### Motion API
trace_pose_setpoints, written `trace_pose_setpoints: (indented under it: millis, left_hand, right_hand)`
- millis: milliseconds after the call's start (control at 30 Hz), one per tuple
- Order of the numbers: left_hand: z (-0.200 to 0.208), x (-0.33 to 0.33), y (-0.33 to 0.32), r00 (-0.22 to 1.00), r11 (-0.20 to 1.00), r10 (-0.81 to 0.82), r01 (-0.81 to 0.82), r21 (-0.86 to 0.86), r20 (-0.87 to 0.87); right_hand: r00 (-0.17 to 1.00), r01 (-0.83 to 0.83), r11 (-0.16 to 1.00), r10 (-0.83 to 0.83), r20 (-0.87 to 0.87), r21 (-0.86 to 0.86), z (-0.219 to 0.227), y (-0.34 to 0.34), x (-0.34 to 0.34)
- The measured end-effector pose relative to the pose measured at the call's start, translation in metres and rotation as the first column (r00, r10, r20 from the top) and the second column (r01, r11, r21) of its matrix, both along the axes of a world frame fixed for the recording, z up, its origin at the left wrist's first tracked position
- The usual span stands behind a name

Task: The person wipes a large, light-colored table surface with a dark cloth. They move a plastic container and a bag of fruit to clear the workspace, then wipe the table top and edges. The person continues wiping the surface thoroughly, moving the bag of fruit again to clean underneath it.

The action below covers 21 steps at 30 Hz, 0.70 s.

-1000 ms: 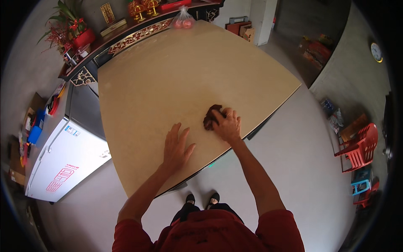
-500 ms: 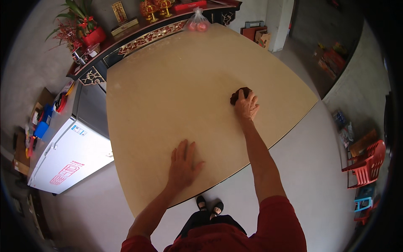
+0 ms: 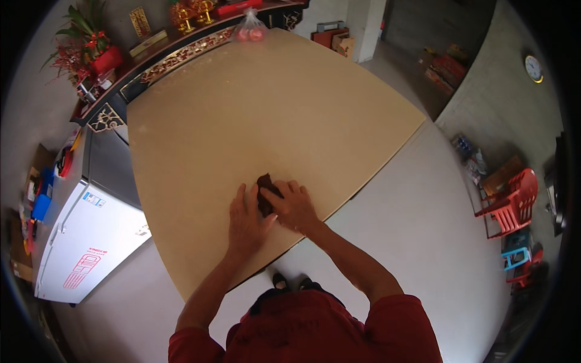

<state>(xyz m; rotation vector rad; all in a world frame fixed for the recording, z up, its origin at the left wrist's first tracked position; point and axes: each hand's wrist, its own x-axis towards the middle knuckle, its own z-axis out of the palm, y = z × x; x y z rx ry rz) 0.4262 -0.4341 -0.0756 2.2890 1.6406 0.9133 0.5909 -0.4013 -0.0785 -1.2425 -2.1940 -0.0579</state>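
Note:
A crumpled dark brown cloth (image 3: 265, 193) lies on the tan tabletop (image 3: 254, 115), near the table's front edge. My right hand (image 3: 295, 207) rests over the right side of the cloth, its thumb across it and its fingers partly bent around it. Just left of the cloth, my left hand (image 3: 247, 219) lies flat on the table with fingers stretched forward. Its thumb points toward the cloth's lower edge and is close to my right hand. Part of the cloth is hidden under my right hand.
Behind the table runs a carved dark altar shelf (image 3: 193, 51) with a potted plant (image 3: 106, 59). A clear plastic bag (image 3: 250, 29) of round red things sits at the table's far edge. A white fridge (image 3: 91, 236) stands at left; red plastic chairs (image 3: 514, 202) are at right.
My right hand has brought the cloth from the table's right side back toward me, beside my left hand. My left hand has shifted slightly left in view. The view has swung right.

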Motion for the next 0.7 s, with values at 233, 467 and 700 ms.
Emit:
trace_pose_setpoints:
  millis: [233, 467, 700]
  left_hand:
    - [-0.003, 0.001, -0.004, 0.978, 0.994, -0.072, 0.087, 0.066, -0.194]
    - [0.0, 0.003, -0.003, 0.959, 0.996, -0.086, 0.088, -0.004, -0.271]
    - [0.017, 0.008, -0.003, 0.961, 0.995, -0.084, 0.068, -0.069, -0.264]
  right_hand:
    - [0.988, 0.153, 0.988, -0.152, 0.028, -0.029, -0.003, -0.044, 0.056]
    - [0.926, 0.373, 0.928, -0.372, 0.065, -0.001, -0.013, 0.026, 0.143]
    - [0.833, 0.549, 0.835, -0.549, 0.072, 0.024, -0.026, 0.113, 0.205]
